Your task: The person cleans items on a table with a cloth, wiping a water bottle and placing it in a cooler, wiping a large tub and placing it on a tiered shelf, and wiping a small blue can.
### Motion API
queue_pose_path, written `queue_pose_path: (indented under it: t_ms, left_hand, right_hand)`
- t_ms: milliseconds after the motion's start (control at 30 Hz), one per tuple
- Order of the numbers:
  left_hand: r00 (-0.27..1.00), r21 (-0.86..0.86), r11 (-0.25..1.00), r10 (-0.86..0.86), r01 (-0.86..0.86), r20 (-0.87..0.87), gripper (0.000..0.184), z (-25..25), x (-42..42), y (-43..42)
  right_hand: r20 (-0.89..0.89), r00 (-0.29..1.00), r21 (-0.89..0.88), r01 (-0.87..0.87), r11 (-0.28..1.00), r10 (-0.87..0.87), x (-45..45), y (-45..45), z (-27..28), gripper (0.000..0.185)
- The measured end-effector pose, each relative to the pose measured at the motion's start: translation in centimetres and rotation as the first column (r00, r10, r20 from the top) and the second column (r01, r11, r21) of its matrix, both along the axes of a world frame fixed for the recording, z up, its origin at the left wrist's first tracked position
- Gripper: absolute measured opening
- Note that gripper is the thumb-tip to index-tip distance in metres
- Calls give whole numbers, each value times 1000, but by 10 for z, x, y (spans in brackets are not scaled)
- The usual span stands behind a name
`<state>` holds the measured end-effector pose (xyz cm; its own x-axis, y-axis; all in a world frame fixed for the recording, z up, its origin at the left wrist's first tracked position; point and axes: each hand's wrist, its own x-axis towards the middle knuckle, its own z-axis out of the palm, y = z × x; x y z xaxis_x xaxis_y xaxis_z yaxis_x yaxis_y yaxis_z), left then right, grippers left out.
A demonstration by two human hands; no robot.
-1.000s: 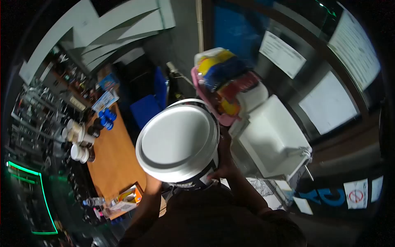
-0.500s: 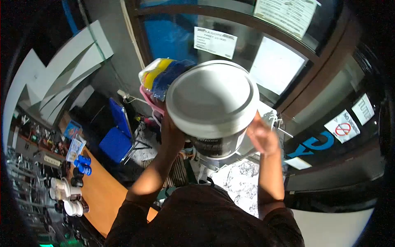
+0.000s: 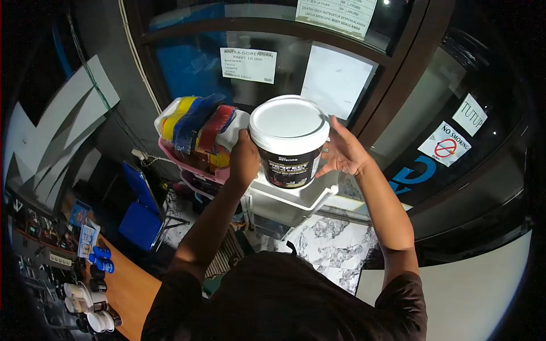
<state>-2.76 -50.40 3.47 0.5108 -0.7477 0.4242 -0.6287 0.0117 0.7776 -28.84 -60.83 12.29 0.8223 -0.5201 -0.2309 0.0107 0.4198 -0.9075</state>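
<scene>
A white-lidded tub (image 3: 290, 165) with a black "Perfect" nutrition label stands upright in front of me, at the top of a white plastic rack or drawer unit (image 3: 313, 203). My left hand (image 3: 244, 159) grips the tub's left side, its fingers partly hidden. On the other side, my right hand (image 3: 347, 152) has its fingers spread beside the tub; whether the fingertips touch it is hard to tell. Just left of the tub, a pink basket (image 3: 199, 169) holds colourful plastic packages (image 3: 190, 125) in yellow, blue and red.
Behind the rack are glass panels in brown frames with paper notices (image 3: 248, 65) and a no-smoking sign (image 3: 444, 144). A blue folding chair (image 3: 141, 224) stands to the left. Nearer me is a wooden counter (image 3: 128, 290) with several tubs and bottles (image 3: 101, 258).
The tub has moved away from me and down to the rack, its label now showing. My right hand's fingers have spread, and my view has turned to the right.
</scene>
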Motion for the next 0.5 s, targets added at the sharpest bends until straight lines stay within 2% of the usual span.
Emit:
queue_pose_path:
  t_ms: [33, 67, 133, 167, 200, 233, 300, 333, 433, 467, 500]
  left_hand:
    - [1000, -4, 1000, 5, -5, -1, 14, -2, -1, -3]
    - [1000, 37, 999, 0, 1, -27, 15, -7, -1, -8]
    - [999, 76, 997, -5, 9, -47, 16, -20, -1, -17]
    - [999, 52, 999, 14, -16, 39, 16, -27, 0, -20]
    - [991, 25, 999, 38, -41, 125, 17, -36, 3, -23]
    - [991, 20, 998, 48, -51, 129, 17, -49, 6, -29]
    - [906, -34, 993, 117, -113, 406, 22, -59, 10, -31]
    - [994, 20, 997, 71, -72, 78, 30, -57, 6, -29]
    - [984, 63, 984, 159, -165, 83, 39, -55, 0, -16]
    - [970, -30, 987, 159, -156, 186, 44, -61, -1, -10]
    - [968, -27, 986, 166, -164, 187, 44, -57, -4, -5]
  right_hand:
    - [32, 999, 47, 6, 999, -7, 0, -5, -4, 104]
    - [-71, 995, 32, 78, 996, -76, 5, -9, -10, 102]
    - [-92, 993, 53, 78, 996, -73, 9, -16, -22, 102]
    - [-115, 991, 73, 79, 994, -71, 12, -20, -28, 102]
    - [-148, 978, 30, 154, 988, -148, 17, -22, -37, 100]
    - [-144, 980, 26, 143, 989, -138, 20, -31, -51, 100]
    - [-157, 978, 114, 154, 982, -135, 27, -46, -71, 101]
    - [-170, 976, 136, 157, 978, -133, 29, -49, -75, 100]
    - [-137, 985, 76, 114, 991, -103, 36, -53, -84, 99]
    - [-127, 989, 55, 82, 995, -74, 38, -53, -85, 99]
    - [-127, 990, 59, 74, 996, -66, 40, -56, -88, 99]
